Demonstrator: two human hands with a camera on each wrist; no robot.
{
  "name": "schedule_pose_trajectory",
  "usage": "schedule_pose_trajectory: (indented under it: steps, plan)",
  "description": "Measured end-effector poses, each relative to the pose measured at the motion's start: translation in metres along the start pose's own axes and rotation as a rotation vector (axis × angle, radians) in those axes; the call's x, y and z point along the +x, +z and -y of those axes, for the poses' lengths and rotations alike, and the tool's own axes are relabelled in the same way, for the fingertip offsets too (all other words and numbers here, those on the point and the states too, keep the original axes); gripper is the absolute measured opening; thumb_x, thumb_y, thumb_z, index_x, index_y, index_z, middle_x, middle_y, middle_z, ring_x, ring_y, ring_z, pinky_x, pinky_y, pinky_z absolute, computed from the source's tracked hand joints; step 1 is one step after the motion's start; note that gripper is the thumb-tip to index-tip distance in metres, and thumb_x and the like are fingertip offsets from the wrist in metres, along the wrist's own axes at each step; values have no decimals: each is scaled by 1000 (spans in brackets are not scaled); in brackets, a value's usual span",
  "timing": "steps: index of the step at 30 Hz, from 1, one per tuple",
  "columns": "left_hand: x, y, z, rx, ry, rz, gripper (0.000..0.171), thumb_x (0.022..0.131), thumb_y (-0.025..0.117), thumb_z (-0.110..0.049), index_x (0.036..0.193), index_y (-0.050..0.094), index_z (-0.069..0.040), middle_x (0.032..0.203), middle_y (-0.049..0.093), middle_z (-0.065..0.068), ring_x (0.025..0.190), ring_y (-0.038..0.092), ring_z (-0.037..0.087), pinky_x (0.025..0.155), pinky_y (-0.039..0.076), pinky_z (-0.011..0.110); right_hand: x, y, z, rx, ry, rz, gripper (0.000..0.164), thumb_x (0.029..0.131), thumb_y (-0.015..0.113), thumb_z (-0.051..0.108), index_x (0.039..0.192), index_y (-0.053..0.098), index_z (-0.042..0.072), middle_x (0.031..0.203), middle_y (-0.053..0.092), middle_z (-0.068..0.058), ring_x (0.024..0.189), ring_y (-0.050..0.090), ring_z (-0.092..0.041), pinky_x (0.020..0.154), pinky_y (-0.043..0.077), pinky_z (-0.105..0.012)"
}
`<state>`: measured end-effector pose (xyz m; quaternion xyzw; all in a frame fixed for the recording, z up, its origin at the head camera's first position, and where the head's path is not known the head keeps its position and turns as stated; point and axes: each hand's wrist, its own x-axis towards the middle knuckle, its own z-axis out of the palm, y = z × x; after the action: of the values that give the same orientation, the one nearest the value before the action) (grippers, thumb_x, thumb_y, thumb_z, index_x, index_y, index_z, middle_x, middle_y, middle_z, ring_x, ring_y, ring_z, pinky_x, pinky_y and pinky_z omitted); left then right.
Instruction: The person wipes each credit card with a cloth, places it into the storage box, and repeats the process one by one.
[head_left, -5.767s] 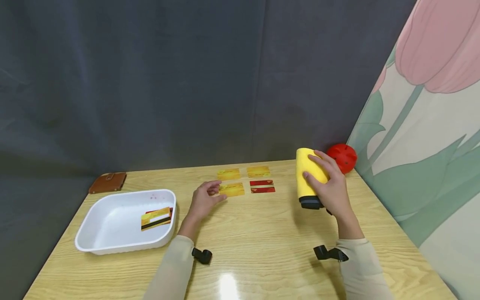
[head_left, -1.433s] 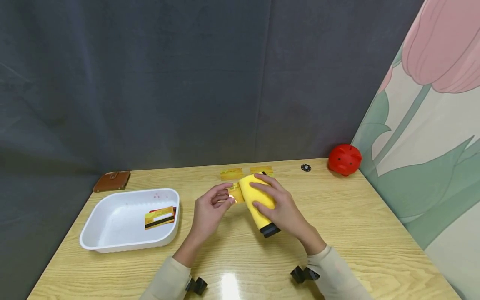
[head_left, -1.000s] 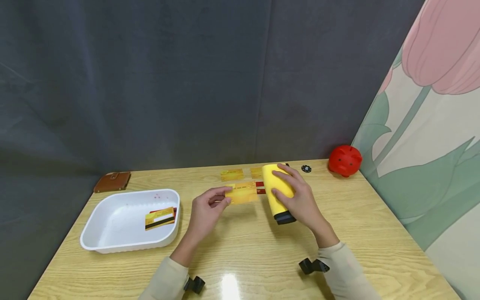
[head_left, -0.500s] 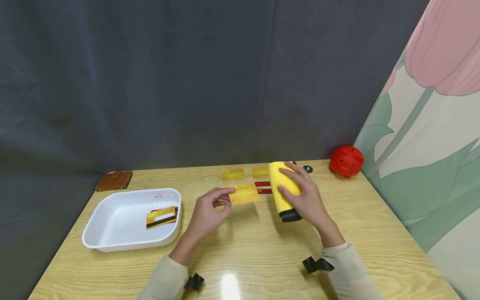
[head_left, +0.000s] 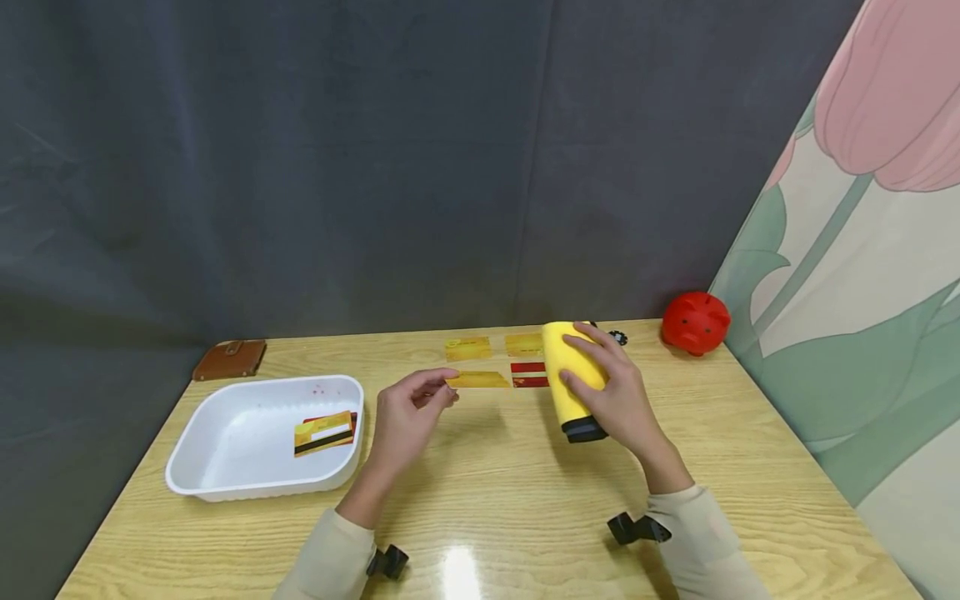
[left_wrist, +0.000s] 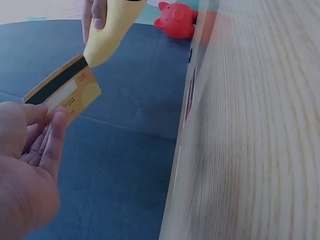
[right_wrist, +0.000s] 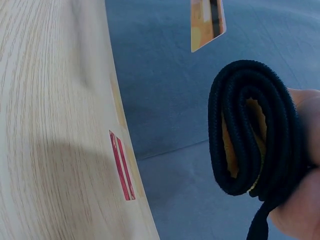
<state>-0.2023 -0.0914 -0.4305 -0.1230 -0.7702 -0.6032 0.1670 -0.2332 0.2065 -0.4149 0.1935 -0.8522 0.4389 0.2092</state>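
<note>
My left hand (head_left: 405,412) pinches a gold bank card (head_left: 477,380) by its left end, above the table. In the head view the card is tilted to a thin strip; the left wrist view shows its back with a dark magnetic stripe (left_wrist: 57,80). My right hand (head_left: 618,396) grips a rolled yellow cloth (head_left: 566,371) with dark edging (right_wrist: 217,145). The cloth is to the right of the card, apart from it in the head view. Just behind the hands, a red card (head_left: 528,374) and two more gold cards, left (head_left: 468,348) and right (head_left: 522,345), lie on the table.
A white tray (head_left: 262,490) on the left contains a gold card (head_left: 318,433) over a red one. Behind it lies a brown wallet (head_left: 228,360). At the back right are a red piggy bank (head_left: 694,323) and a poker chip (head_left: 620,337), partly hidden. A dark curtain (head_left: 360,167) hangs behind.
My left hand has lifted the front gold card off the table. The cloth came left over the card, then moved back right. Since half a second ago, the card has tilted nearly edge-on.
</note>
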Motion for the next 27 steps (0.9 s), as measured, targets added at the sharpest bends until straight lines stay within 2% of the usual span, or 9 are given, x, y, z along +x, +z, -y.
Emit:
schedule_pose_trajectory:
  steps: [6,9,13,16,19,21,24,27]
  plan:
    - [4,-2,3,-112,-52,-89,13,97,71,-5,104,78,2,83,74,22,64,71,11,60,61,23,0,0,0,2,-1,-1,48,90,79,6,136,68,9,154,53,-10,142,48,-35,98,35,-2]
    - [5,-4,3,-70,-59,-156,15,96,74,-10,102,79,3,77,72,21,58,62,6,53,53,19,0,0,1,3,0,-1,47,90,79,6,136,68,9,154,53,-10,142,48,-35,98,35,-1]
    - [6,-6,5,38,-20,-208,15,93,79,-15,100,82,-2,79,71,14,63,55,6,55,44,17,0,0,0,8,-6,-4,47,89,79,5,135,68,8,153,53,-10,142,48,-35,98,36,-1]
    - [6,-7,5,73,5,-202,16,92,80,-16,100,82,-3,93,73,11,78,61,9,67,49,15,0,0,0,12,-8,-5,47,89,79,5,135,68,8,153,53,-10,141,48,-35,97,36,-1]
    - [6,-7,4,56,-32,-185,18,92,80,-17,103,82,-2,103,76,10,90,70,11,75,55,15,-1,0,0,12,-6,-6,47,89,79,5,135,68,8,153,53,-10,141,48,-35,98,36,-1]
    - [5,-7,4,30,-79,-162,20,93,79,-17,107,81,-3,103,79,11,89,74,11,76,58,16,-1,0,0,9,-5,-6,47,89,79,5,135,68,9,153,53,-10,142,48,-35,98,36,-1]
    - [5,-7,3,-23,-127,-113,27,93,78,-14,119,76,-8,96,80,14,78,76,13,72,61,21,-1,0,0,7,-8,-5,47,89,79,6,135,68,8,153,54,-10,142,48,-35,98,35,-2]
    - [6,-6,2,-72,-121,-70,32,93,77,-10,124,69,-15,94,79,15,76,76,13,75,63,25,-1,1,0,8,-10,-3,47,90,79,6,135,68,9,153,53,-10,142,48,-35,98,36,-2]
